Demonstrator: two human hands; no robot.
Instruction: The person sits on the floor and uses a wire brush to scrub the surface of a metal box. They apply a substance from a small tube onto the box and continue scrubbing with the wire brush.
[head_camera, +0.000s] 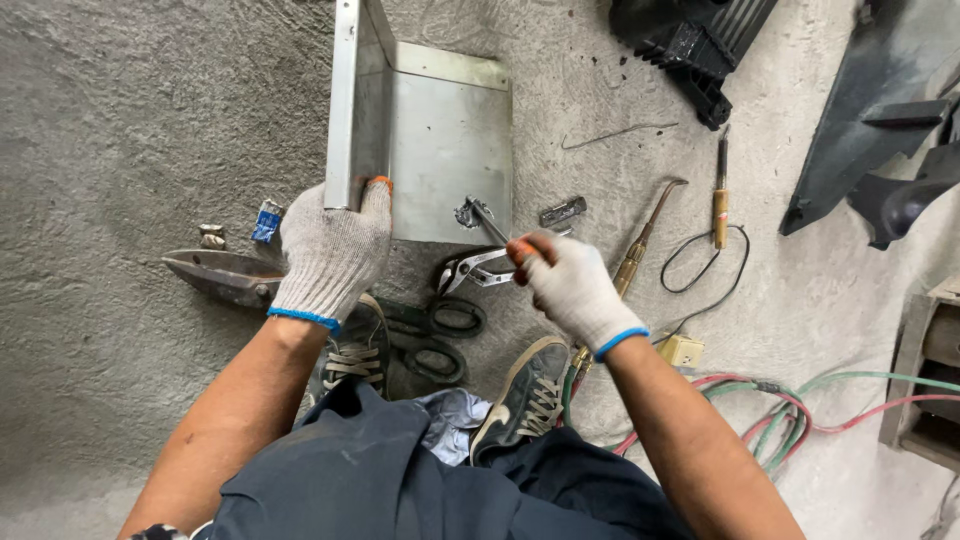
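Sheet-metal box (440, 150) gripped at its edge by left hand (330, 250); right hand (565, 280) clenches pliers (478, 262) just beside it.

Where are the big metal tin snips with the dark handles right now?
The big metal tin snips lie on the concrete floor, left of the white-gloved left hand gripping the folded sheet-metal piece.

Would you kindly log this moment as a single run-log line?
left hand: grips edge of sheet-metal box | right hand: holds locking pliers at box's lower edge | tin snips lie on floor
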